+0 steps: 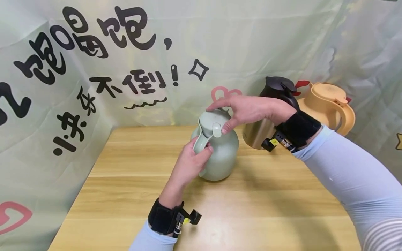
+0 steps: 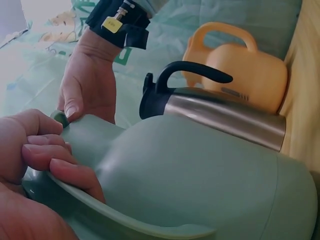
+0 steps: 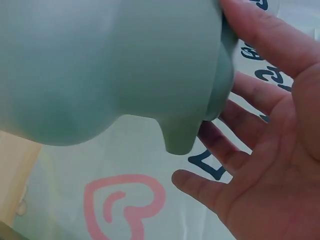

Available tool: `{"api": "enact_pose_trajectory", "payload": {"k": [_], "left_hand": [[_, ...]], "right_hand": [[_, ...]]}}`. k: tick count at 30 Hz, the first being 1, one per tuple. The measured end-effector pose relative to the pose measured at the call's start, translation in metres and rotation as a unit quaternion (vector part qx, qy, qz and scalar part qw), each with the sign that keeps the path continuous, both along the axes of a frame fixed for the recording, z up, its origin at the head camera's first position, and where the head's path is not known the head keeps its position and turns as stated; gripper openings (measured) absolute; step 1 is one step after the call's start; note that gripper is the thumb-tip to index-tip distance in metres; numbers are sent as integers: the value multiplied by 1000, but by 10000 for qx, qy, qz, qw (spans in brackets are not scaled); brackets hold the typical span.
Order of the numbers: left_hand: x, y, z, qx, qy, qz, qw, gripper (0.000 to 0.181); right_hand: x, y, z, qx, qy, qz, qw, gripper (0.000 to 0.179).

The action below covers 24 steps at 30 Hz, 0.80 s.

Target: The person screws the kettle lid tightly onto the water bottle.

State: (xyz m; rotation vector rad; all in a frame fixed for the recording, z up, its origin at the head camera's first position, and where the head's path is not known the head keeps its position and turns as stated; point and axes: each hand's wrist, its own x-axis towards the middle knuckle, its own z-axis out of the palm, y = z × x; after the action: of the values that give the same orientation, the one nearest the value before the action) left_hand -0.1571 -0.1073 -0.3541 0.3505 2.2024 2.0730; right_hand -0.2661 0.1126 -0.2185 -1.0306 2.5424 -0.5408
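Note:
A pale green thermos jug (image 1: 221,157) stands on the wooden table, its handle (image 1: 200,143) turned toward the person. My left hand (image 1: 188,160) grips that handle, fingers wrapped round it, as the left wrist view also shows. From the right, my right hand (image 1: 251,109) spans the round lid (image 1: 211,120). Its thumb is beside the small lever (image 1: 216,130) on the lid, while the other fingers reach along the far side. In the right wrist view the short spout (image 3: 179,137) juts out below the lid, close to the fingers.
Behind the jug on the right stands a steel thermos (image 1: 259,134) with a black top. A yellow-orange jug (image 1: 326,101) is beside it. Bare wood table (image 1: 135,195) extends around, and a printed cloth (image 1: 251,42) hangs behind.

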Motion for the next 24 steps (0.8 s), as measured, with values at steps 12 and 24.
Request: {"api": "enact_pose_trajectory", "payload": {"k": [12,24], "left_hand": [[-6,-9,-8,564,119,-974,9936,16],[4,6,-8,262,85,-262,9993,18]], "right_hand": [[6,-5,6,-9,574,66,9983,80],[14,-8,-3,-149,824,-260,9961,78]]}}
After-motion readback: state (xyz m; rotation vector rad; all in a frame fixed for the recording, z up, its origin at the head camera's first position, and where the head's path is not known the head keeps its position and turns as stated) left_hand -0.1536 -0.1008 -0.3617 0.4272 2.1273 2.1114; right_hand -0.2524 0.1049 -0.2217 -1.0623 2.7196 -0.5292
